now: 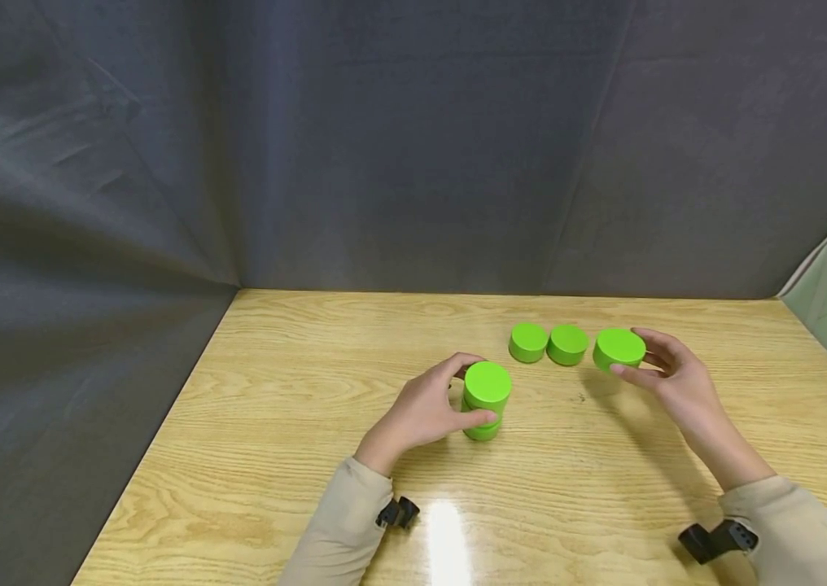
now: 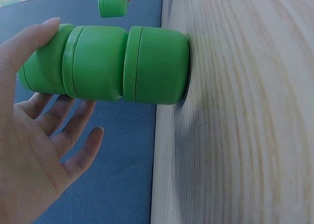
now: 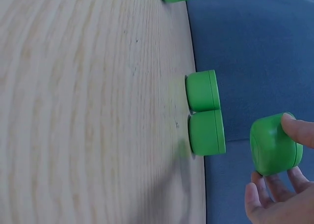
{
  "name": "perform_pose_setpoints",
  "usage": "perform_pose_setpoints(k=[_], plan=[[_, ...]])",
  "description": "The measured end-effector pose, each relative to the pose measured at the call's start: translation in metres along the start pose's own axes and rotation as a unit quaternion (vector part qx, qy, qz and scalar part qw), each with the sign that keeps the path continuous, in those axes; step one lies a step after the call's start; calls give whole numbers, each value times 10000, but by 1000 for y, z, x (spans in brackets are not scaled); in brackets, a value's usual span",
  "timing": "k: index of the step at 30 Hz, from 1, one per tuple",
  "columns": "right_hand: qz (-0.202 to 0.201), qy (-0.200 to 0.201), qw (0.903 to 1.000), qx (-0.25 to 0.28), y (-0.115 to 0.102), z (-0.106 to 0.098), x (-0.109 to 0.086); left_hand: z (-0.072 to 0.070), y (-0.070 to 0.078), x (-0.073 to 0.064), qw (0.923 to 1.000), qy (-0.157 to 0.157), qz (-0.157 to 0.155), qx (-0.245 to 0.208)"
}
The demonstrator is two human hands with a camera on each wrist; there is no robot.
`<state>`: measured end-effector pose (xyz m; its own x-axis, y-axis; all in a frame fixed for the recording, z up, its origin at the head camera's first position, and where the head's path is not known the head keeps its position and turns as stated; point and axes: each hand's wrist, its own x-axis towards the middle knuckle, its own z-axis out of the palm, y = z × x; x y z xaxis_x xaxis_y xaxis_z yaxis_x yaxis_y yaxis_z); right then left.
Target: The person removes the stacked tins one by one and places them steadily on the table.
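Pinches with left fingers [image 1: 478, 418] the top container [image 1: 487, 382] of three-high green stack [image 2: 105, 62], upright on bench [image 1: 296, 366] beneath them. Pinches single green container [image 1: 619, 348] with right fingers [image 1: 636, 376], clear of bench. Left of these, lower: two touching green containers [image 3: 206, 117] on bench.

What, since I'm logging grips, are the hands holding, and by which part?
The left hand holds the top tub of a green stack by its sides; the right hand holds a separate green tub by its sides, between thumb and fingers.
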<state>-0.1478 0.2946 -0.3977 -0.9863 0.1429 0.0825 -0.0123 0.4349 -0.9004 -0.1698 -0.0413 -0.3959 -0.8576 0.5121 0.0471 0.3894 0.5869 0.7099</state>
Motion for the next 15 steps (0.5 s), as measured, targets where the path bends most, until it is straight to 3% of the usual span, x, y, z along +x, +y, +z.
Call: perform_pose_setpoints(k=[15], plan=[[251,160,9995,-89,13,-2,10,1,-1,0,10000,7,20,-55]])
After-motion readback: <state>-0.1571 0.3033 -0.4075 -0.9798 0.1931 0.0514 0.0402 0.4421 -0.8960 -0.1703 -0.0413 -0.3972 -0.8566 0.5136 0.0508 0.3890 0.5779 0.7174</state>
